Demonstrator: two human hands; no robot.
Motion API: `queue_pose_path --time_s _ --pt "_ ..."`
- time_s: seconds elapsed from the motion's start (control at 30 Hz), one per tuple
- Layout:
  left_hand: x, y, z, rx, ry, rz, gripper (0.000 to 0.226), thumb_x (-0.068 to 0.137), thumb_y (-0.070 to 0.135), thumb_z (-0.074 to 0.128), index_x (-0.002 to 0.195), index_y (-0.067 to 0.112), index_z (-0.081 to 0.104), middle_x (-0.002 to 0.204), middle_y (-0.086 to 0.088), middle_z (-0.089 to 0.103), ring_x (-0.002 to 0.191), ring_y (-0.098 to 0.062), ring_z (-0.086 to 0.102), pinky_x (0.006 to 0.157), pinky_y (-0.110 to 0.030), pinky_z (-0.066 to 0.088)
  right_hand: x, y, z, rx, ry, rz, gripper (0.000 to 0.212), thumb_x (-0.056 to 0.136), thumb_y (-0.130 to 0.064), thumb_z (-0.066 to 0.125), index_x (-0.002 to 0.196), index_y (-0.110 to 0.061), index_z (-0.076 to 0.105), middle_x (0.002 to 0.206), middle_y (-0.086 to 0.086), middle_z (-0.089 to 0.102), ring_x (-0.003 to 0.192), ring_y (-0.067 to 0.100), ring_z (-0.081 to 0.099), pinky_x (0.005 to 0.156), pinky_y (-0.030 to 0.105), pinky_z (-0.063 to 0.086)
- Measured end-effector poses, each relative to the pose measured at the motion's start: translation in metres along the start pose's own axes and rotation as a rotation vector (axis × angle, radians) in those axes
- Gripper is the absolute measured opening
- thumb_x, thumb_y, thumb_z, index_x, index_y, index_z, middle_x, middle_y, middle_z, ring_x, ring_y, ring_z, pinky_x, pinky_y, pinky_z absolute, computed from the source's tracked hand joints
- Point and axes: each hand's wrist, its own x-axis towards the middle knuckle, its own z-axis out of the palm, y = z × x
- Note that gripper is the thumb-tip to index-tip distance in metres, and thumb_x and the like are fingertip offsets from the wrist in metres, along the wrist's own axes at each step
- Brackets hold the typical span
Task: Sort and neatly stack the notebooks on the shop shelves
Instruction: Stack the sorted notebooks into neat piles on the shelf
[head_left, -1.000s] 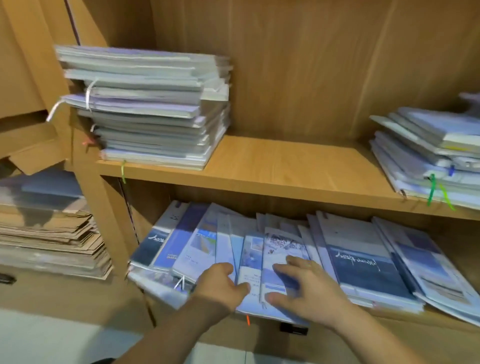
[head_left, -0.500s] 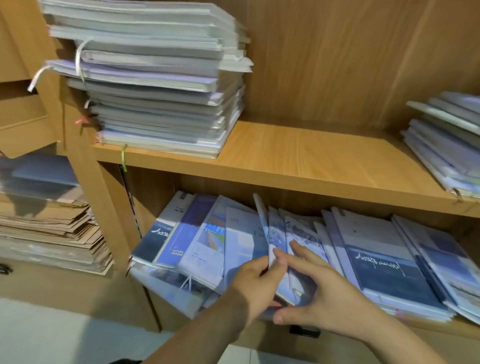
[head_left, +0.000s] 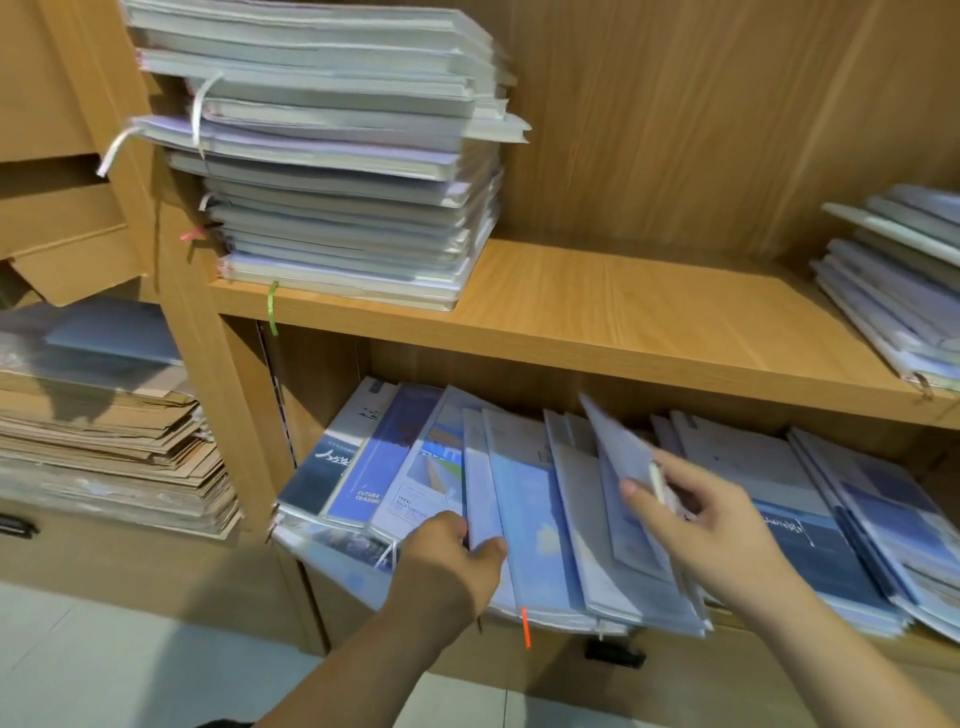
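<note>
Several blue and white notebooks lie fanned and overlapping across the lower shelf (head_left: 519, 629). My left hand (head_left: 457, 558) grips the front edge of a pale blue notebook (head_left: 524, 509) in the middle of the fan. My right hand (head_left: 691, 525) pinches a thin blue notebook (head_left: 618, 447) between thumb and fingers and holds it tilted up above the others. A tall stack of notebooks (head_left: 337, 171) stands at the left of the upper shelf (head_left: 623, 322). Another stack (head_left: 893, 280) leans at its right end.
Dark blue notebooks (head_left: 800, 525) lie at the right of the lower shelf. Beyond the shelf's upright panel (head_left: 208, 374) on the left is a pile of flat brown cardboard (head_left: 104, 457). An orange ribbon (head_left: 525, 626) hangs off the lower shelf's front. Pale floor tiles (head_left: 130, 660) lie below.
My hands have parted: the right one lifted a thin notebook up and to the right, while the left slid left onto the pale blue notebook's edge. The view moved closer.
</note>
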Motion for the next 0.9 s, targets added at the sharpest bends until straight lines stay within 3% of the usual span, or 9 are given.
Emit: queue_pose_path --time_s 0.07,0.13,0.23,0.3,0.43,0.6,0.73,0.8,0.9 --pt "-0.001 0.006 0.006 -0.236 -0.114 -0.091 0.028 0.088 0.032 0.078 0.083 0.009 0.063 0.057 0.004 0.058 0.049 -0.016 0.058 0.048 -0.027 0.048 -0.003 0.008 0.012 -0.084 -0.087 -0.015 0.043 0.092 -0.034 0.073 0.134 -0.036 0.066 0.131 -0.028 0.064 0.125 -0.011 0.053 0.094 0.004 0.042" --pt "-0.007 0.013 0.012 -0.304 -0.182 -0.108 0.028 0.085 0.033 0.081 0.095 0.015 0.062 0.078 -0.003 0.066 0.057 -0.02 0.065 0.051 -0.029 0.054 -0.003 0.012 0.025 -0.234 -0.149 -0.07 0.051 0.092 -0.039 0.07 0.142 -0.036 0.058 0.139 -0.025 0.056 0.132 -0.005 0.049 0.1 0.007 0.038" --pt "-0.01 0.016 0.021 -0.177 -0.11 -0.062 0.039 0.082 0.031 0.084 0.104 0.023 0.053 0.099 -0.002 0.066 0.087 -0.02 0.069 0.072 -0.039 0.064 -0.007 0.014 0.038 -0.364 -0.251 -0.105 0.067 0.097 -0.045 0.061 0.153 -0.059 0.027 0.165 -0.019 0.024 0.147 -0.01 0.022 0.11 0.024 0.038" --pt "-0.012 0.021 0.026 -0.255 -0.101 -0.073 0.035 0.084 0.021 0.081 0.104 0.023 0.052 0.098 -0.003 0.066 0.084 -0.018 0.069 0.07 -0.042 0.064 -0.011 0.013 0.044 -0.421 -0.349 -0.131 0.068 0.1 -0.052 0.053 0.148 -0.072 0.009 0.168 -0.025 0.0 0.147 -0.014 0.006 0.113 0.032 0.038" --pt "-0.007 0.033 0.017 -0.447 -0.045 -0.089 0.029 0.087 0.01 0.075 0.11 0.02 0.061 0.093 -0.002 0.074 0.076 -0.017 0.073 0.059 -0.03 0.059 -0.012 0.007 0.048 -0.526 -0.439 -0.083 0.052 0.101 -0.059 0.044 0.141 -0.075 0.016 0.165 -0.031 0.005 0.157 0.007 -0.004 0.123 0.053 0.024" --pt "-0.013 0.027 -0.042 -0.566 0.075 -0.005 0.006 0.09 0.012 0.075 0.094 0.015 0.072 0.07 -0.004 0.073 0.054 -0.016 0.066 0.052 -0.03 0.056 -0.006 0.005 0.046 -0.42 -0.51 0.049 0.049 0.094 -0.037 0.06 0.127 -0.067 0.04 0.16 -0.034 0.018 0.157 0.005 -0.003 0.122 0.055 0.02" --pt "-0.031 0.006 -0.083 -0.642 0.062 0.032 0.018 0.082 0.023 0.075 0.098 0.013 0.077 0.087 -0.014 0.077 0.071 -0.03 0.073 0.06 -0.039 0.06 -0.005 -0.005 0.055 -0.458 -0.516 0.123 0.04 0.085 -0.068 0.055 0.124 -0.058 0.053 0.158 -0.024 0.031 0.154 0.011 0.018 0.12 0.052 0.027" --pt "-0.035 -0.007 -0.097 -0.661 0.131 -0.012 0.01 0.088 0.016 0.075 0.097 0.012 0.078 0.091 -0.015 0.078 0.076 -0.032 0.075 0.063 -0.038 0.061 -0.006 -0.009 0.063 -0.51 -0.268 -0.009 0.055 0.085 -0.083 0.039 0.122 -0.047 0.06 0.125 -0.022 0.052 0.128 0.011 0.05 0.099 0.036 0.046" --pt "-0.038 -0.029 -0.108 -0.565 0.175 -0.158 0.015 0.086 0.009 0.076 0.1 0.007 0.073 0.088 -0.011 0.078 0.078 -0.033 0.076 0.068 -0.051 0.064 -0.007 -0.014 0.08 -0.558 -0.112 -0.057 0.063 0.086 -0.081 0.035 0.131 -0.044 0.059 0.093 -0.018 0.046 0.096 0.008 0.057 0.073 0.028 0.048"
